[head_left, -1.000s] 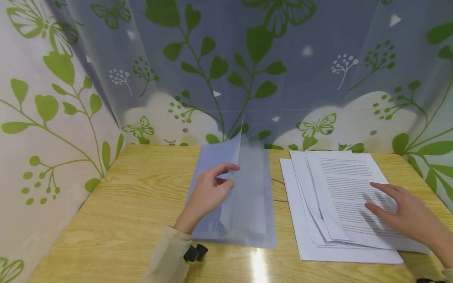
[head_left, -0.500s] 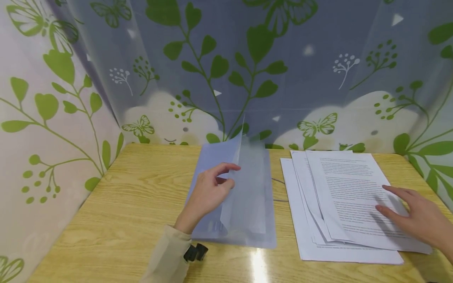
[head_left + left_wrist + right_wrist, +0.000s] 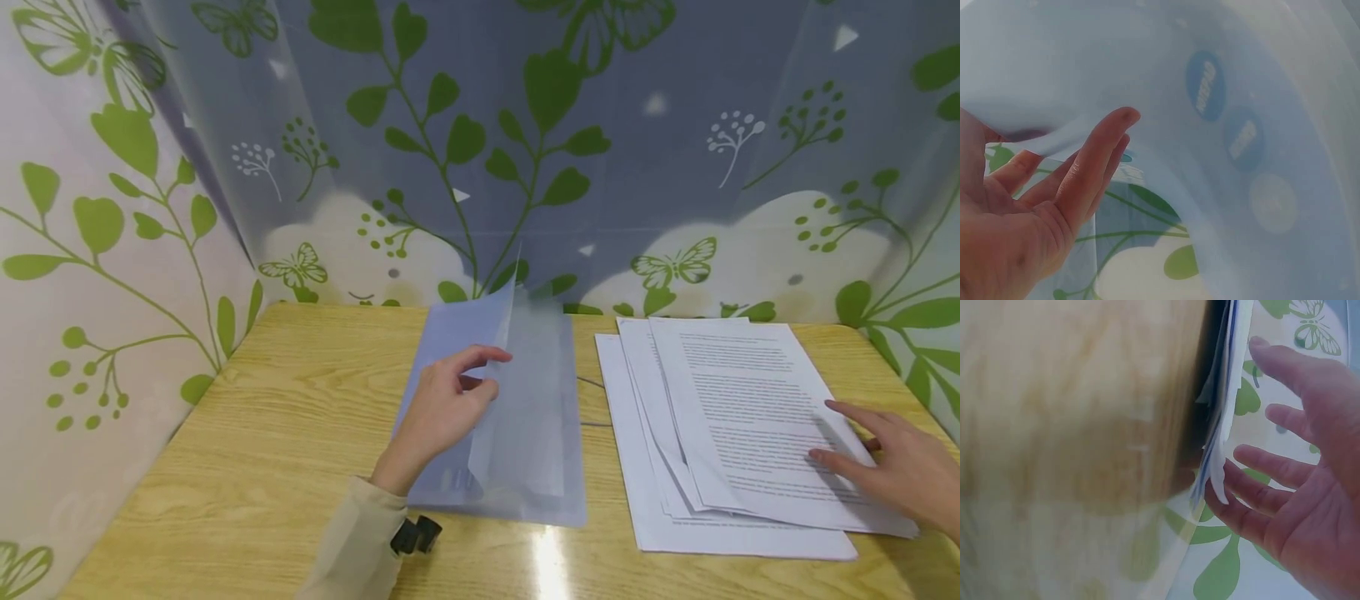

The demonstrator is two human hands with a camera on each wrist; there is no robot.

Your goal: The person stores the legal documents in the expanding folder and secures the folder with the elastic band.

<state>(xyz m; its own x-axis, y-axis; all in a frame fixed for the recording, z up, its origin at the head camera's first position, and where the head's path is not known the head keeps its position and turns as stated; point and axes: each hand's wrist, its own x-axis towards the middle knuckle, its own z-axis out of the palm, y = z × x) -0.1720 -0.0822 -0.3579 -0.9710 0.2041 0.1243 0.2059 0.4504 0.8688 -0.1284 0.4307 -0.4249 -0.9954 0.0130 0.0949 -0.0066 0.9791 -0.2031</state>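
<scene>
A translucent blue plastic folder [image 3: 573, 467] lies mid-table with its cover [image 3: 457, 333] partly raised. My left hand [image 3: 442, 404] is at the raised cover, index finger and thumb bent with a gap between the tips. In the left wrist view, extended fingers [image 3: 1094, 165] lie against the curved plastic, which shows oval blue labels. To the right lies a loose pile of printed paper [image 3: 742, 400], its sheets fanned out of line. My right hand [image 3: 892, 467] hovers over or touches the pile's right side, thumb and index finger apart. In the right wrist view, relaxed fingers [image 3: 1275, 465] are beside the sheet edges.
The wood-grain table [image 3: 300, 417] is enclosed by a patterned curtain [image 3: 637, 167] at the back and sides. A thin grey cable [image 3: 595, 424] runs between folder and pile. Black clips [image 3: 416, 536] sit at the left cuff.
The right hand has slid rightward over the paper pile to its right edge. Left hand and folder have stayed in place.
</scene>
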